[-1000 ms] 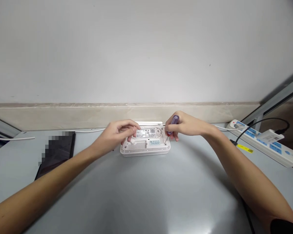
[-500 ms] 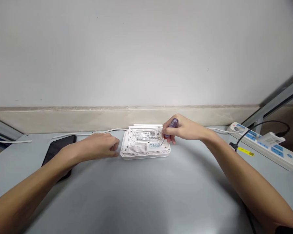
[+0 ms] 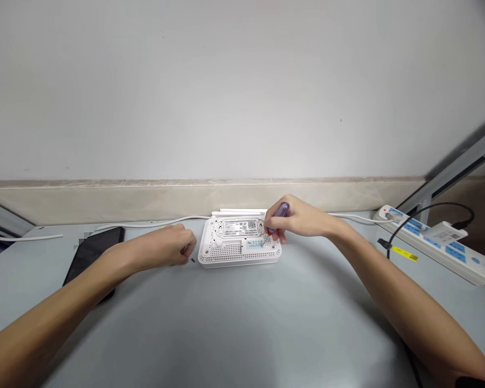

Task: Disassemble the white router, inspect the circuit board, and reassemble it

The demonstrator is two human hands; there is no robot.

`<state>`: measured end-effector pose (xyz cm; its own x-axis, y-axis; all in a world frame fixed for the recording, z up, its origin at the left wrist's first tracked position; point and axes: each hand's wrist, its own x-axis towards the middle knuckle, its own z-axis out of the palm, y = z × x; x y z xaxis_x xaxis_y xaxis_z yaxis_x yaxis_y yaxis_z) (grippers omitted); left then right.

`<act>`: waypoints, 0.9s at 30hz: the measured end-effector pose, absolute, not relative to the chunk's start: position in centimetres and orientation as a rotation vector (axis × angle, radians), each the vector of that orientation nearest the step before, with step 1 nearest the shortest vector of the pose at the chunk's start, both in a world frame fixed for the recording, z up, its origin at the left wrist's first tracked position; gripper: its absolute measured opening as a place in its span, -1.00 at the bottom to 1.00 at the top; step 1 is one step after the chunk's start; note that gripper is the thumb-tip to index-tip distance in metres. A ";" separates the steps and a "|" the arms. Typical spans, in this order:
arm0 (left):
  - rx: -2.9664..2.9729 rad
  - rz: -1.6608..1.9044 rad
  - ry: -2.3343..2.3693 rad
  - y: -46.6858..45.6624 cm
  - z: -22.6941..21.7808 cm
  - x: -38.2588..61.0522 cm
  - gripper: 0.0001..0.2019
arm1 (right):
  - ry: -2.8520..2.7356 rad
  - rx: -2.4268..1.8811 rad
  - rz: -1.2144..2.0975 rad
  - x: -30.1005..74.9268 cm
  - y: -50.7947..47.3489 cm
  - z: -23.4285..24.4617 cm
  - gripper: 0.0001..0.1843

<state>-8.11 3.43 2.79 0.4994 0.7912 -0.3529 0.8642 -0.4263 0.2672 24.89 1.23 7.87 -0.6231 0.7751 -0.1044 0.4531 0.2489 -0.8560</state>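
A white router [image 3: 222, 260] lies upside down on the grey table, its vented underside and printed labels facing up and its antennas along the far edge. My right hand [image 3: 297, 215] grips a screwdriver [image 3: 282, 210] by its purple see-through handle, over the router's right part. The screwdriver leans, and its tip points down toward the label area. To the left of the router, my left hand [image 3: 172, 245] rests closed on the table; its curled fingers hide whatever they may hold. A tiny black screw [image 3: 193, 260] lies between that hand and the router.
A black phone [image 3: 91, 250] lies beneath my left forearm. On the right, a white power strip [image 3: 440, 242] carries plugs, with a black cable bearing a yellow tag [image 3: 404, 253]. A white cable [image 3: 145, 223] runs along the wall behind the router.
My left hand has drawn slightly back from the router and its fingers have curled in. The small black screw now shows beside it. My right hand with the screwdriver has shifted slightly left.
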 end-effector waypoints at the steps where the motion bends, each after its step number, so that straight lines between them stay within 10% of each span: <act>1: 2.326 -0.268 1.352 3.3 3.0 -7.9 -0.97 | -2.184 -1.135 1.326 24.9 1.2 7.8 -0.82; 27: 1.912 -0.218 1.311 4.0 3.2 -5.6 -0.80 | -2.200 -1.135 1.311 24.8 1.1 7.9 -0.81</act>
